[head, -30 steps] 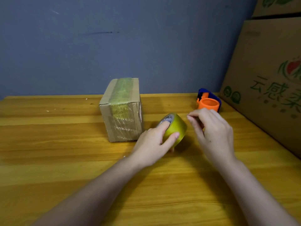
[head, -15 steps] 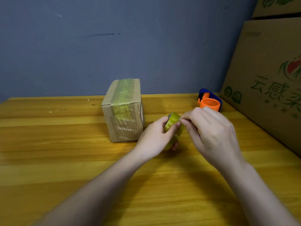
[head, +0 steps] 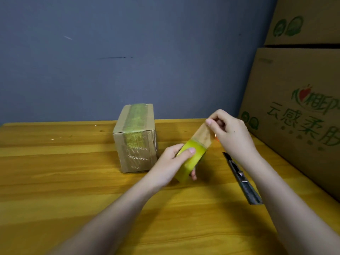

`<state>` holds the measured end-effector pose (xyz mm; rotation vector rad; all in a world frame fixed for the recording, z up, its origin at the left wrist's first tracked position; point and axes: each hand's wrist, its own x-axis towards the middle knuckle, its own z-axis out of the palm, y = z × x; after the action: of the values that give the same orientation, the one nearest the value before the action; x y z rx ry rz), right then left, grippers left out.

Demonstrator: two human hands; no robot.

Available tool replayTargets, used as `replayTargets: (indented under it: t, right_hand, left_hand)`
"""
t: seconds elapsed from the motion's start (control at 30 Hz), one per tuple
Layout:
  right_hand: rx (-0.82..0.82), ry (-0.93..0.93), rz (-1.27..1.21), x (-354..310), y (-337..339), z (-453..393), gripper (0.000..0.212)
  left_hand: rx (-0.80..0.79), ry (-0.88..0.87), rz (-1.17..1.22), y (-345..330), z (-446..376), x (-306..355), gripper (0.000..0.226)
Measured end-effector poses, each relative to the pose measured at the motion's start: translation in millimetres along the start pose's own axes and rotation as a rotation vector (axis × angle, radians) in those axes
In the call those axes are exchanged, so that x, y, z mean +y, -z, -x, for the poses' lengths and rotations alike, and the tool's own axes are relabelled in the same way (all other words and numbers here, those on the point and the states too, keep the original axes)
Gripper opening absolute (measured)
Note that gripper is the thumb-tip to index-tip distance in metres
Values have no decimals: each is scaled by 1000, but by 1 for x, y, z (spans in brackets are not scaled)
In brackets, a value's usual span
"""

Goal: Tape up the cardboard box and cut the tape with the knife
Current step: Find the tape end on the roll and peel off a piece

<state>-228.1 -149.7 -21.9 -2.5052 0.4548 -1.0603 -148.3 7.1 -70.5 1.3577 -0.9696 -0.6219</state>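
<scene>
A small cardboard box (head: 135, 142) stands on the wooden table (head: 64, 172), with yellowish clear tape over its top and front. Just right of the box my left hand (head: 172, 165) grips the yellow tape roll (head: 191, 162), held on edge above the table. My right hand (head: 230, 131) pinches the free end of the tape, and a short clear strip (head: 202, 136) stretches up and to the right from the roll. A dark utility knife (head: 241, 178) lies on the table right of the roll, partly under my right forearm.
Large printed cardboard boxes (head: 301, 111) are stacked along the table's right edge. A blue-grey wall (head: 128, 52) runs behind the table. A sliver of an orange object (head: 216, 138) peeks from behind my right hand.
My right hand has caught the tape end and pulled it up and right, peeling a strip off the roll. The left hand has turned and lifted the roll. The knife has come into view.
</scene>
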Motion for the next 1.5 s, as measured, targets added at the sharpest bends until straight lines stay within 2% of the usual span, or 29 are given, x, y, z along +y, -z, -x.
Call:
replayTargets:
  t: [0.03,0.1,0.17,0.23,0.33,0.5,0.7,0.77,0.83,0.9,0.93,1.03,1.1,1.13,1.27,1.37,1.5]
  right_hand:
    - [-1,-22,-34,2,3,-3,14]
    - [-11,-21,-34,1,8,-5,14]
    - [8,39,45,-3,12,-2,15]
    - [45,124,122,-10,15,2,16]
    - [85,256,255,-20,13,8,17]
    - [183,388,278,-29,15,14,20]
    - [260,593,343,-49,22,14,24]
    - [244,556,309,-52,26,11,23]
    - [197,490,289,-53,29,3,21]
    - [141,453,290,-50,28,-9,20]
    - [110,457,296,-49,27,-14,19]
    - [23,484,286,-48,23,-22,19]
    - [-11,487,253,-49,24,-23,19]
    - [-21,486,233,-50,25,-23,21]
    - [-55,483,180,-53,26,-22,30]
    - [-78,513,162,-57,24,-21,30]
    - [-90,519,138,-62,19,-23,28]
  left_hand:
    - [10,-44,-57,-1,-1,-1,17]
    - [40,-118,-326,-2,0,-2,12]
    - [92,-162,-647,-1,-1,-3,30]
    - [131,-152,-720,0,-3,-1,29]
    - [83,-53,-438,-3,-6,-1,18]
    - [97,100,-91,-2,-11,-2,27]
    - [159,179,10,-4,-12,-2,33]
    - [169,198,99,-8,-12,-2,31]
    - [193,280,186,-12,-12,-3,40]
    - [257,363,122,-12,-12,-2,53]
    - [285,360,25,-12,-12,2,50]
    - [307,250,-466,-7,-6,15,44]
    - [323,129,-673,0,-6,20,46]
    - [335,41,-667,3,-6,24,46]
    - [362,-269,-333,16,-8,41,30]
    - [309,-321,-233,25,-5,53,14]
    - [340,-386,-244,30,-1,61,15]
